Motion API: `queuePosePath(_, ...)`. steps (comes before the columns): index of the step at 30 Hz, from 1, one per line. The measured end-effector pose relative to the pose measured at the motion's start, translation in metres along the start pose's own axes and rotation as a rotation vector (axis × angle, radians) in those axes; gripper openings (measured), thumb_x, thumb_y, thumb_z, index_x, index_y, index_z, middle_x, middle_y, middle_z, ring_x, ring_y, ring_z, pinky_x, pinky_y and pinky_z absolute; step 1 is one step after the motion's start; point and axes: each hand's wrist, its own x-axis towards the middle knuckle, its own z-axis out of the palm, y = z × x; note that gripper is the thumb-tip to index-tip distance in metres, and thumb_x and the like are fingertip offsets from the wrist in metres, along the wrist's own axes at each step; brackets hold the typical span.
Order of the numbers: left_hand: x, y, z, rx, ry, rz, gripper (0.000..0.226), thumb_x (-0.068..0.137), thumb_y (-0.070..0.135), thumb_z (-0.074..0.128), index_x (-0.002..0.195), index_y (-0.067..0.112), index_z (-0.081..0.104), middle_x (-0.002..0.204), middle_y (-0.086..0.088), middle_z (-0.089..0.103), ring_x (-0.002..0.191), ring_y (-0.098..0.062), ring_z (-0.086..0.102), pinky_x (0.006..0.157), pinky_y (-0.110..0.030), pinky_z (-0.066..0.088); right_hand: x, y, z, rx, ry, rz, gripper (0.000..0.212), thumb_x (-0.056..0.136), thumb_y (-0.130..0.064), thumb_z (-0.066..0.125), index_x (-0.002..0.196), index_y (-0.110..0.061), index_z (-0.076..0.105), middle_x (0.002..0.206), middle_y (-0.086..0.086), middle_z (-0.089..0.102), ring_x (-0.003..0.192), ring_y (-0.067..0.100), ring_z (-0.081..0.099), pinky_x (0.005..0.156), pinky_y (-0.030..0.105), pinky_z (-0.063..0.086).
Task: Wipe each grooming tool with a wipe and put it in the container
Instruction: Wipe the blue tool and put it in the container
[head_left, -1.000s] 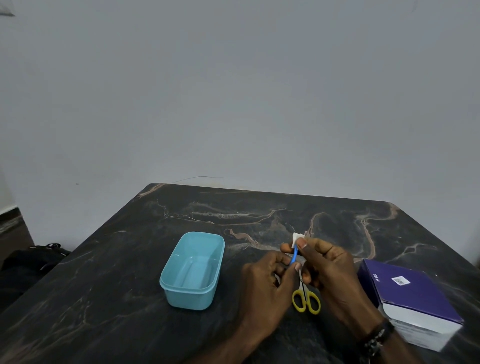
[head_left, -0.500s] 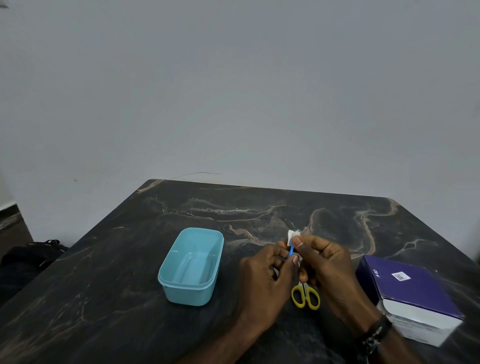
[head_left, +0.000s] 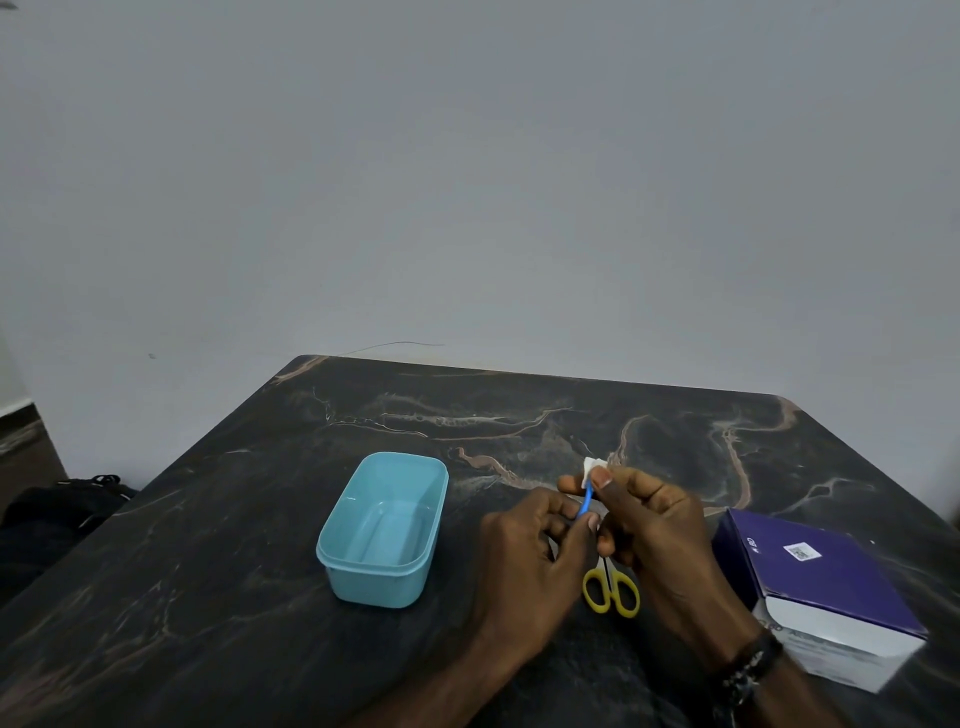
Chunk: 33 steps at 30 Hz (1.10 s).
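My left hand (head_left: 524, 561) pinches the lower end of a thin blue grooming tool (head_left: 587, 501) that points up and away from me. My right hand (head_left: 654, 535) pinches a small white wipe (head_left: 591, 467) around the tool's upper end. The tool's tip is hidden inside the wipe. A pair of small scissors with yellow handles (head_left: 612, 592) lies on the table under my hands, its blades covered by them. A light blue plastic container (head_left: 382, 530) stands open to the left of my hands, nothing visible inside.
A purple and white box (head_left: 821, 587) sits at the right near the table's edge. The dark marbled table (head_left: 218, 545) ends at a pale wall behind. A dark bag (head_left: 62, 509) lies on the floor at the left.
Both hands have stayed at the same place over the scissors. The wipe has slid slightly along the blue tool toward its upper end.
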Motion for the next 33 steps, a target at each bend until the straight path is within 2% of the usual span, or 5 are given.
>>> queuePosePath(9, 0.002, 0.001, -0.001, 0.071, -0.055, -0.019, 0.012, 0.082, 0.035, 0.07, 0.092, 0.027, 0.071, 0.067, 0.009, 0.07, 0.056, -0.004, 0.064, 0.053, -0.028, 0.054, 0.001, -0.003, -0.002, 0.032, 0.072, -0.042, 0.023, 0.086, -0.02, 0.06, 0.087, 0.002, 0.067, 0.093, 0.012, 0.076, 0.037, 0.009, 0.04, 0.037, 0.018, 0.037)
queuePosePath(15, 0.002, 0.008, -0.004, 0.047, -0.111, 0.033, 0.014, 0.086, 0.035, 0.068, 0.088, 0.024, 0.075, 0.059, 0.0, 0.065, 0.042, -0.003, 0.047, 0.045, -0.017, 0.034, 0.003, -0.006, -0.004, 0.077, 0.074, -0.124, 0.03, 0.074, -0.035, 0.065, 0.082, -0.006, 0.068, 0.097, 0.012, 0.075, 0.035, 0.007, 0.035, 0.036, 0.017, 0.034)
queuePosePath(22, 0.003, 0.01, -0.005, 0.082, -0.023, 0.099, 0.027, 0.094, 0.027, 0.057, 0.071, 0.015, 0.066, 0.06, 0.003, 0.061, 0.057, -0.011, 0.057, 0.052, -0.026, 0.044, 0.005, -0.003, -0.01, 0.015, 0.188, -0.144, 0.021, 0.092, -0.018, 0.056, 0.101, -0.004, 0.069, 0.099, 0.006, 0.076, 0.037, 0.009, 0.037, 0.037, 0.016, 0.036)
queuePosePath(28, 0.003, 0.011, -0.003, 0.083, 0.076, 0.111, 0.012, 0.085, 0.02, 0.061, 0.086, 0.021, 0.073, 0.065, 0.015, 0.06, 0.059, -0.004, 0.057, 0.051, -0.017, 0.043, 0.007, 0.001, -0.007, 0.003, 0.186, -0.103, 0.023, 0.086, -0.02, 0.06, 0.102, -0.007, 0.072, 0.096, 0.009, 0.076, 0.033, 0.009, 0.041, 0.034, 0.016, 0.03)
queuePosePath(33, 0.002, 0.007, -0.002, 0.114, 0.07, 0.117, 0.012, 0.083, 0.022, 0.064, 0.089, 0.022, 0.074, 0.075, 0.007, 0.07, 0.066, -0.004, 0.062, 0.056, -0.025, 0.05, 0.002, -0.001, -0.004, -0.032, 0.102, -0.109, 0.021, 0.088, -0.018, 0.057, 0.092, -0.005, 0.073, 0.098, 0.008, 0.076, 0.033, 0.009, 0.039, 0.034, 0.019, 0.028)
